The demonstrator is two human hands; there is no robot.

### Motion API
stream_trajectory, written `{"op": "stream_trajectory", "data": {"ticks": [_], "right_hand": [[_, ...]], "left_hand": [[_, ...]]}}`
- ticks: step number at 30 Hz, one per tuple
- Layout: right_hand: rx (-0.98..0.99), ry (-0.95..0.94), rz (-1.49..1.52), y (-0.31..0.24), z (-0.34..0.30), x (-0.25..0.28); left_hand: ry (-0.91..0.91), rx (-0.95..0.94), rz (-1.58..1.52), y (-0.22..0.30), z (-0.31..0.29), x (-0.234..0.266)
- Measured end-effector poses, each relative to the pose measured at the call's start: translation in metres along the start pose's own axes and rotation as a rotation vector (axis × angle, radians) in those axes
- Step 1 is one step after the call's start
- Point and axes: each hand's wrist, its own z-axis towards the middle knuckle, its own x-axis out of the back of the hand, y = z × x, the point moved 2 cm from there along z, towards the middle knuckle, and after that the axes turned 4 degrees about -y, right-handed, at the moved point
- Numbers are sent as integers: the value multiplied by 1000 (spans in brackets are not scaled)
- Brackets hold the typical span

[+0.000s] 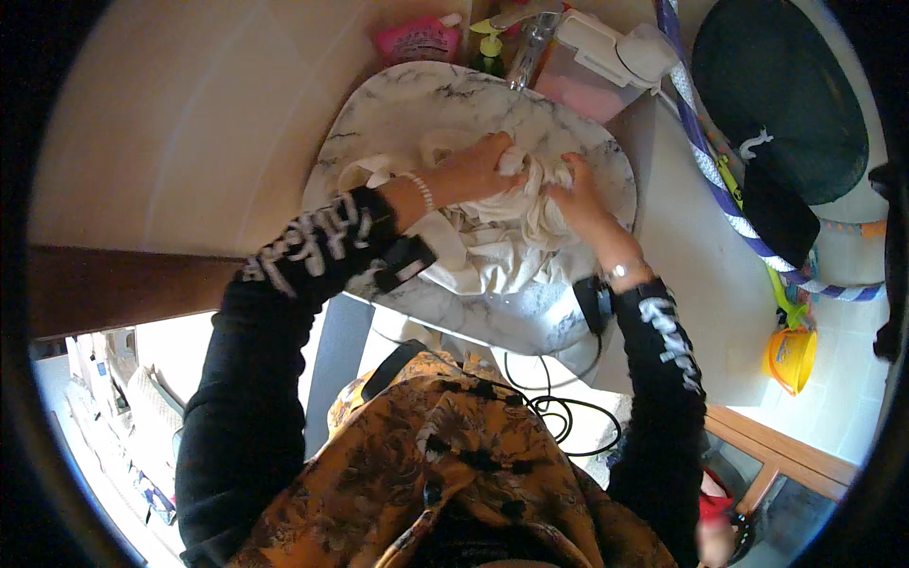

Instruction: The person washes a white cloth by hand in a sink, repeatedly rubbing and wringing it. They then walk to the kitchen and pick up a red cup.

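A crumpled off-white cloth [488,270] lies bunched in a white basin with grey marbling [388,99]. My left hand [488,166] is closed on a fold of the cloth near the middle of the basin. Just to the right, my right hand [579,199] grips another bunched part of the same cloth. Between the two hands the fabric is gathered and raised in creases. A beaded bracelet [419,191] circles my left wrist, and both forearms wear black sleeves with white lettering.
Behind the basin stand a pink pouch [417,40], a green pump bottle [489,49], a chrome faucet [533,47] and a clear lidded container [601,66]. A striped hoop [705,156] and a dark round net [786,95] hang at right, above a yellow toy bucket [792,360]. Black cables [559,407] dangle below the rim.
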Motion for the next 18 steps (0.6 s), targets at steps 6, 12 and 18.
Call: {"op": "stream_trajectory", "data": {"ticks": [6, 12, 18], "right_hand": [[190, -195, -389, -29, -116, -13], [246, -166, -627, -22, -121, -48], [171, -146, -617, 2, -51, -45]], "left_hand": [[-300, -634, 519, 11, -96, 1], [-287, -531, 770, 7, -85, -32], [-310, -262, 719, -2, -17, -40]]}}
